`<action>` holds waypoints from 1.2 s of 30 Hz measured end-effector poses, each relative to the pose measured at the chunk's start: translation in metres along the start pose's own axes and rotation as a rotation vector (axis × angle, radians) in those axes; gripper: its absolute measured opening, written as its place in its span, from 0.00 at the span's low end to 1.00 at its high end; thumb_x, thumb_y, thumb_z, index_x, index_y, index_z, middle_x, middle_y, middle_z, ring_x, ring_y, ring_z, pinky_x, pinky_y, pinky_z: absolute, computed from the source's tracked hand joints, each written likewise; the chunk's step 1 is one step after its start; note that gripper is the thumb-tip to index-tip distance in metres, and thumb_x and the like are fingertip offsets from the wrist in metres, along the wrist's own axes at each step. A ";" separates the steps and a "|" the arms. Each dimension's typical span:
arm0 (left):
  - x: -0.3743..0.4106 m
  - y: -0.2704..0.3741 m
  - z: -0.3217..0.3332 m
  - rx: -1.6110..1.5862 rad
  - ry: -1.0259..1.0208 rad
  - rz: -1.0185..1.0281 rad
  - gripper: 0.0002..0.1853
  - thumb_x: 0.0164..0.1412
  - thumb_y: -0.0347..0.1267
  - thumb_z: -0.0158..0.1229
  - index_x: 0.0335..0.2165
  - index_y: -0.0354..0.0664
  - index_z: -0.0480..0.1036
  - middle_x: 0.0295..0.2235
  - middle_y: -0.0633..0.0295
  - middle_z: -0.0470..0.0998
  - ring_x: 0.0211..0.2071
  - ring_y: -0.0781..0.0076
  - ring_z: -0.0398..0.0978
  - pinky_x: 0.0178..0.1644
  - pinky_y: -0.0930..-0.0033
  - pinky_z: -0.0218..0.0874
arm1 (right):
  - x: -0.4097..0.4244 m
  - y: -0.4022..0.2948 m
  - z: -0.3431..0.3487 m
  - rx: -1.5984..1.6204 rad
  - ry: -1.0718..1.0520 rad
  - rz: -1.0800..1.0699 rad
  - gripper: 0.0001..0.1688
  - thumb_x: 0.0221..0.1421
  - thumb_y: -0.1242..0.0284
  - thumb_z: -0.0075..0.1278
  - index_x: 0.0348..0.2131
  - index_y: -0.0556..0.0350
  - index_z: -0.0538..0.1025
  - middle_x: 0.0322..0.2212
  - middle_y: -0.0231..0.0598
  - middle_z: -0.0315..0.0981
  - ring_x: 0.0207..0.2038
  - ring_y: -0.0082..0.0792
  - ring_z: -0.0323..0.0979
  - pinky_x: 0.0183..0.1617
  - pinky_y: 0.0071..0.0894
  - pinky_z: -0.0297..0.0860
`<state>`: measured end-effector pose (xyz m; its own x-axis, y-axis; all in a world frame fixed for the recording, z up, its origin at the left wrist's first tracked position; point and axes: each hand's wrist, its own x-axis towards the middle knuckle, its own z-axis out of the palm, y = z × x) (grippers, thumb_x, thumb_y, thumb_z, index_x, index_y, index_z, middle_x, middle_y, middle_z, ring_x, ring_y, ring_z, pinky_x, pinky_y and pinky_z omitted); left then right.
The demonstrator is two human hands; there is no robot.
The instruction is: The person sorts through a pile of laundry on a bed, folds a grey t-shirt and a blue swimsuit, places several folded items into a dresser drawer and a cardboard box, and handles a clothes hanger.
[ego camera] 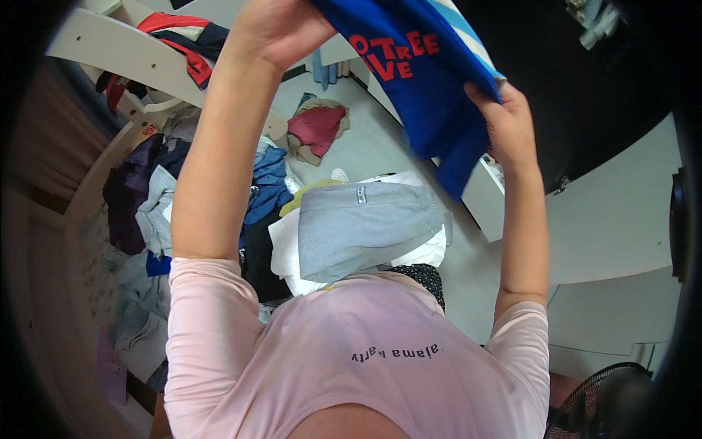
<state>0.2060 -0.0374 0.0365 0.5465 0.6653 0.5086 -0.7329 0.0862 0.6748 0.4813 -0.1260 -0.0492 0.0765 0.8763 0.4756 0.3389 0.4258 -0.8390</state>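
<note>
A blue garment [433, 104] with red lettering and a blue-and-white striped edge hangs raised before me, its lower part loose. My left hand [279, 30] has it by the upper left side; the fingers run out of view past the top edge. Pinched at the striped edge on the other side is my right hand [510, 118], thumb towards me. Below, on my lap, grey shorts [367, 230] with an elastic waistband lie flat over white garments [285, 247].
Beside me on the left spreads a heap of clothes, with blue cloth [269, 175] and dark purple cloth [134, 192]. A red-and-khaki bundle [318, 129] lies on the floor. Red-and-black clothing [189, 41] drapes over a white panel [109, 41]. A fan [598, 400] stands at lower right.
</note>
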 end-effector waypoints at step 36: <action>-0.318 -0.204 -0.068 1.838 0.073 -0.518 0.34 0.57 0.43 0.60 0.61 0.57 0.62 0.65 0.53 0.53 0.66 0.43 0.48 0.64 0.30 0.36 | -0.158 0.134 0.072 -1.111 -0.598 -0.017 0.31 0.60 0.57 0.49 0.60 0.40 0.66 0.62 0.50 0.56 0.63 0.61 0.52 0.62 0.66 0.53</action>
<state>0.1543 -0.2163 -0.2992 0.4877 0.8657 0.1128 0.7714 -0.4878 0.4087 0.4469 -0.1912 -0.2562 -0.2724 0.9611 0.0465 0.9616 0.2736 -0.0211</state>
